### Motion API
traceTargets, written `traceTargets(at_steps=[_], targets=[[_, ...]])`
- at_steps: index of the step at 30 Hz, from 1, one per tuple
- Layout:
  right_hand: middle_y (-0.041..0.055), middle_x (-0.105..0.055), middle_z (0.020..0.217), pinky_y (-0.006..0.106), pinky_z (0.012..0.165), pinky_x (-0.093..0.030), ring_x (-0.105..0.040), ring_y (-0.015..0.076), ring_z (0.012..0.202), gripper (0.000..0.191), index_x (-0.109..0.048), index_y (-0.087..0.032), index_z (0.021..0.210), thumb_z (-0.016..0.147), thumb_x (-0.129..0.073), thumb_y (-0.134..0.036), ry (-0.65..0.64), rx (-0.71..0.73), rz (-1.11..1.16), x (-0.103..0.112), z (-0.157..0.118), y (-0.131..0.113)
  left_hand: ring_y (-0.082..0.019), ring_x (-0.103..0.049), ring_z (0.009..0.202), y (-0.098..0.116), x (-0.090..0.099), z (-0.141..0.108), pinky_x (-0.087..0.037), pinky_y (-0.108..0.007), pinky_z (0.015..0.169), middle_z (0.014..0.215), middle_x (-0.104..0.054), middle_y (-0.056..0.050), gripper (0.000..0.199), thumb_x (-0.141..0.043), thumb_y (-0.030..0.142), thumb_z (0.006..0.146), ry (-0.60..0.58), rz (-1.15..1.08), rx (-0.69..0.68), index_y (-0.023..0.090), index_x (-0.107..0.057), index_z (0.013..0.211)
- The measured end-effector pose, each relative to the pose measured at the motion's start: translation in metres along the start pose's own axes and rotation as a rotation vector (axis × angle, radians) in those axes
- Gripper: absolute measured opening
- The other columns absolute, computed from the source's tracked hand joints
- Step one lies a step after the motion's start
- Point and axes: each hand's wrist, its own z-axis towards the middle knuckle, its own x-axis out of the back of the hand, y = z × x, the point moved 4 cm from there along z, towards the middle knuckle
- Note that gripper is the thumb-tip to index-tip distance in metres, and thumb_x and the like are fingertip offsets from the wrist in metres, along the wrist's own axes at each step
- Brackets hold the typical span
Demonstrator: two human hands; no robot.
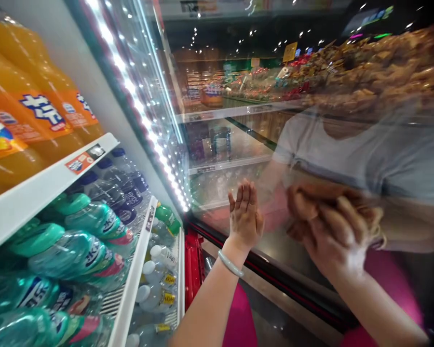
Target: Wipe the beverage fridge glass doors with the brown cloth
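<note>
My left hand (244,218) is stretched out with its fingers straight, its palm toward the glass door (217,193) of a drinks cooler and seemingly against it. A pale bangle (230,263) circles that wrist. On the right, my right hand (342,243) has its fingers curled over a soft, brown crumpled item (304,205). Motion blur and reflections in the glass hide what kind of item it is. A loop or string-like edge shows beside its fingers.
Left of the door, cooler shelves (54,185) hold large orange soda bottles (39,106), green-capped bottles (90,255) and clear bottles (155,294). An LED strip (130,86) runs along the cooler's edge. The door's dark lower frame (282,284) slants across. A person's white shirt reflects in the glass.
</note>
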Motion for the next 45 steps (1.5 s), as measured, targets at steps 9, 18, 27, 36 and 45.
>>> traceTargets(at_steps=[9,18,27,36,45], targets=[[0.0065,-0.072,0.134,0.052,0.133,-0.021,-0.059,0.0238,0.136,0.046,-0.06,-0.022,0.144,0.099,-0.056,-0.013,-0.166,0.291,0.206,-0.057,0.017,-0.061,-0.027,-0.016,0.162,-0.03,0.008,-0.007,-0.01,-0.056,0.134,0.17,-0.032,-0.017,0.078,-0.045,0.022,0.096,-0.131,0.085,0.229,0.009,-0.014,0.166],[0.0089,-0.067,0.142,0.054,0.133,-0.014,-0.047,0.0282,0.148,0.054,-0.053,-0.024,0.152,0.099,-0.062,-0.023,0.06,0.163,0.13,-0.079,0.112,-0.076,-0.025,-0.003,0.163,-0.063,0.023,-0.007,-0.006,-0.054,0.134,0.175,-0.016,-0.013,0.081,-0.041,0.018,0.095,-0.093,0.129,0.283,0.011,-0.006,0.168],[0.0089,-0.061,0.15,0.05,0.132,-0.024,-0.048,0.0234,0.148,0.057,-0.044,-0.018,0.156,0.1,-0.054,-0.012,-0.235,0.414,0.382,-0.1,0.043,-0.093,-0.024,0.0,0.163,-0.093,0.023,-0.036,-0.01,-0.056,0.134,0.175,-0.017,-0.014,0.081,-0.042,0.013,0.094,-0.1,0.11,0.425,0.011,-0.008,0.168],[0.0081,-0.066,0.144,0.05,0.133,-0.027,-0.048,0.0252,0.148,0.043,-0.06,-0.02,0.144,0.102,-0.05,-0.022,-0.39,0.5,0.478,-0.175,0.041,-0.165,-0.023,-0.009,0.162,-0.099,0.02,-0.082,-0.02,-0.052,0.133,0.175,-0.014,-0.012,0.08,-0.036,0.007,0.095,0.063,0.041,0.669,0.017,-0.007,0.169],[0.0088,-0.06,0.152,0.048,0.136,-0.019,-0.039,0.0236,0.154,0.048,-0.056,-0.019,0.149,0.102,-0.05,-0.02,-0.489,0.473,0.515,-0.159,0.004,-0.144,-0.025,-0.01,0.162,-0.09,0.005,-0.096,-0.019,-0.052,0.134,0.175,-0.014,-0.014,0.081,-0.044,0.016,0.099,-0.05,0.017,0.576,0.018,-0.004,0.169]])
